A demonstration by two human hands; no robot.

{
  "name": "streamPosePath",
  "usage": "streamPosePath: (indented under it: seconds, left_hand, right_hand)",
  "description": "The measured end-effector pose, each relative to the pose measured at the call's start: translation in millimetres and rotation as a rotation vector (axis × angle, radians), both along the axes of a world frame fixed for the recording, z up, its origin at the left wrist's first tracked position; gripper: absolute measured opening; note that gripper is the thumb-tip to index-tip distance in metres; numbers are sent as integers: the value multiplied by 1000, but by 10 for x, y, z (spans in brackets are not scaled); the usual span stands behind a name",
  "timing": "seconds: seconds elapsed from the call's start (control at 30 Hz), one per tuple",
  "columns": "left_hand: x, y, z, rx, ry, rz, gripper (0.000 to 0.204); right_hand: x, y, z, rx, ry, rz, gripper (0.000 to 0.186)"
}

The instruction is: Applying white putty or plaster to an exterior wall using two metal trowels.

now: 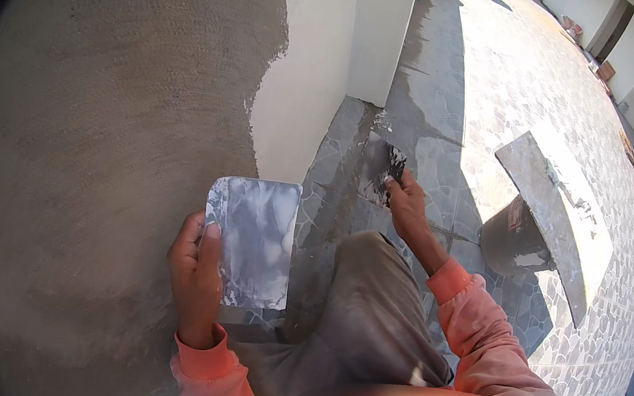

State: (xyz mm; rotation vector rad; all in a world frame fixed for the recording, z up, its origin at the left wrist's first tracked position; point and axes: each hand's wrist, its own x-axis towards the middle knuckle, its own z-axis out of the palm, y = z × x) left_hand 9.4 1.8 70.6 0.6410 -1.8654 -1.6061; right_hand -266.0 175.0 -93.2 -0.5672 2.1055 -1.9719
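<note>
My left hand [195, 278] grips a broad flat metal scraper blade [253, 239] by its left edge; the blade is smeared with white putty and held upright in front of the wall. My right hand [406, 202] is stretched forward and holds a smaller putty knife [382, 169], dark with white smears, above the stone floor. Both sleeves are orange. My bent knee in grey trousers [367, 302] lies between the two arms.
A wall [100, 127] fills the left, grey rough plaster below and to the left, white coat [308, 59] at the upper right. A bucket [507, 242] with a long board [554, 215] laid across it stands right on the stone-patterned paving [512, 79].
</note>
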Motion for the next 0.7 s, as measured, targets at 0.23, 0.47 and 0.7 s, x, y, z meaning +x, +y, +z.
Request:
streamPosePath:
  seconds: [0.23, 0.47, 0.7]
  left_hand:
    - [325, -210, -45, -261, 106, 206, 22]
    - [337, -264, -167, -539, -64, 300, 27]
    - [354, -331, -359, -923, -245, 281, 32]
  right_hand:
    - [-973, -682, -730, -366, -443, -22, 21]
    - [-1627, -1475, -823, -66, -109, -133, 11]
    - [-2141, -2119, -719, 279, 371, -350, 31]
